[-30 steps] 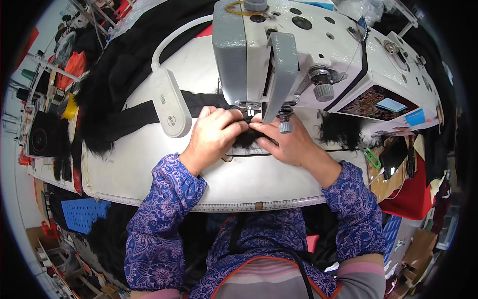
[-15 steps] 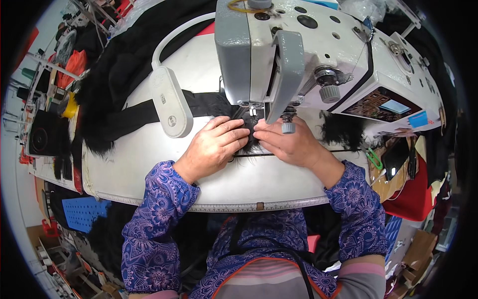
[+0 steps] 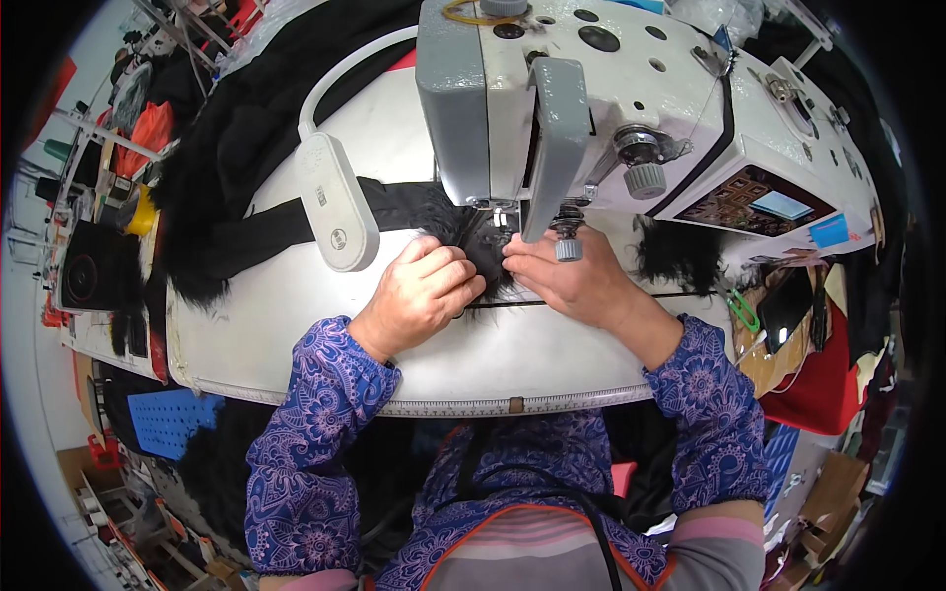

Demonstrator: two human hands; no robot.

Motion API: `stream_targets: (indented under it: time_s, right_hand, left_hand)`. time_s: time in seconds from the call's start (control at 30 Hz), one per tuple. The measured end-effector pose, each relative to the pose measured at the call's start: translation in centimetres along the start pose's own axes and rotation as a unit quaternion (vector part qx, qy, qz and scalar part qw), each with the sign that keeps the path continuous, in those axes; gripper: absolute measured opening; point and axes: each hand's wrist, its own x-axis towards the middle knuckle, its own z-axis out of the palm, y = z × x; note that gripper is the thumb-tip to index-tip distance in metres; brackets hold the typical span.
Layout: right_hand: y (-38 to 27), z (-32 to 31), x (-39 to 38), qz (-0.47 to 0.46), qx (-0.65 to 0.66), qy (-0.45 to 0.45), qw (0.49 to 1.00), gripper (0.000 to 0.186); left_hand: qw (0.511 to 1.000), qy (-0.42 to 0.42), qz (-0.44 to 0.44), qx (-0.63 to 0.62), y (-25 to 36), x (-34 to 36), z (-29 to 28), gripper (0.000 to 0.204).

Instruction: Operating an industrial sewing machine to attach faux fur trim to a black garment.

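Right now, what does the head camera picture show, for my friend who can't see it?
Two hands, left hand and right hand, press black furry cloth flat under the needle of a white sewing machine on a white table. A small lamp sits on the left, and the person wears purple patterned sleeves.

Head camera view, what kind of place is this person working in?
Most likely a garment sewing workshop. An industrial sewing machine sits on a white work table, both hands press black furry fabric under its needle, and more black fabric is piled behind.
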Motion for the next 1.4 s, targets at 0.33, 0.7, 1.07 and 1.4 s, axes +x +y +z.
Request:
stream_targets:
  time_s: [0.33,0.7,1.07,1.4]
  right_hand:
    - [0.2,0.2,0.4,-0.015,0.033,0.023,0.999,0.018]
    - [0.3,-0.1,0.6,0.018,0.008,0.014,1.000,0.018]
    - [0.9,0.2,0.7,0.058,0.005,0.044,0.997,0.016]
    - [1.4,1.4,0.6,0.131,0.033,0.014,0.991,0.016]
  left_hand:
    - [0.997,0.002,-0.070,-0.028,0.9,0.4,0.5,0.025]
    - [0.997,-0.059,-0.048,-0.002,-1.2,0.8,0.5,0.031]
    - [0.998,-0.020,-0.058,-0.018,-2.2,1.3,1.1,0.028]
    - [0.995,-0.018,-0.092,-0.033,-2.5,1.1,1.7,0.026]
